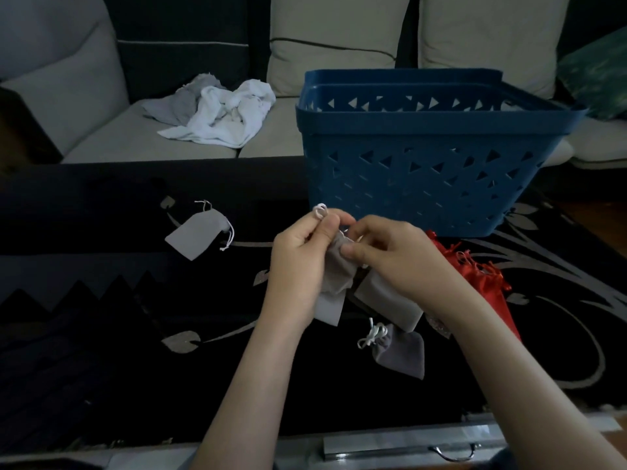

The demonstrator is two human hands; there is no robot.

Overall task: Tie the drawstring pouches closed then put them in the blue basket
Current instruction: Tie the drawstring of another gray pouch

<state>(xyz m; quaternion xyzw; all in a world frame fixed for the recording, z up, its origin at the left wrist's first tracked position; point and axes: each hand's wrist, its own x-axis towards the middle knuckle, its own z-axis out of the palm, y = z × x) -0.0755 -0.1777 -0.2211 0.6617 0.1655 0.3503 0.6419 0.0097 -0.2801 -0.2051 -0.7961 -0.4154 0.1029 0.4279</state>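
We're mid-tie we reckon, left hand (302, 262) pinching the drawstring (320, 210), right hand (397, 259) pinching the grey pouch (334, 266), loose pouches (196, 234) and blue basket (424, 171) waiting.

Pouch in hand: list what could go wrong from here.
The cord is only pinched at the left hand's fingertips; it could slip before the knot sets on the pouch. The right hand works just above a second grey pouch, which might get dragged along.
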